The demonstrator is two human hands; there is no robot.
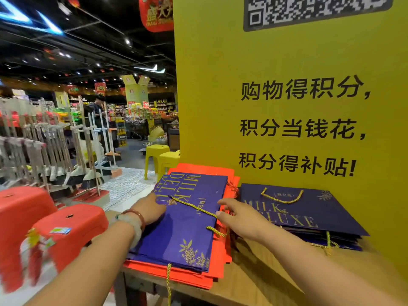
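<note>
The purple bag [183, 226] lies flat on the red stack [176, 277] on the tabletop [254, 283]. The left hand [150, 209] meets its left edge, fingers hidden (grip unclear). The right hand [239, 218], fingers spread, touches the gold cord [194, 207]. Best to square all 4 edges using both hands.

Single head-worn wide-angle view, looking forward and down from above near edge of surface [254, 281]. Very close: both forearms enter from bottom of frame, left grip [150, 209] and right grip [239, 219] mid-frame over surface's left end. Along far edge, yellow sign [287, 74] fills right half. Left half faces out past left edge, down shop aisle [130, 155]; straight lines bow toward frame borders
</note>
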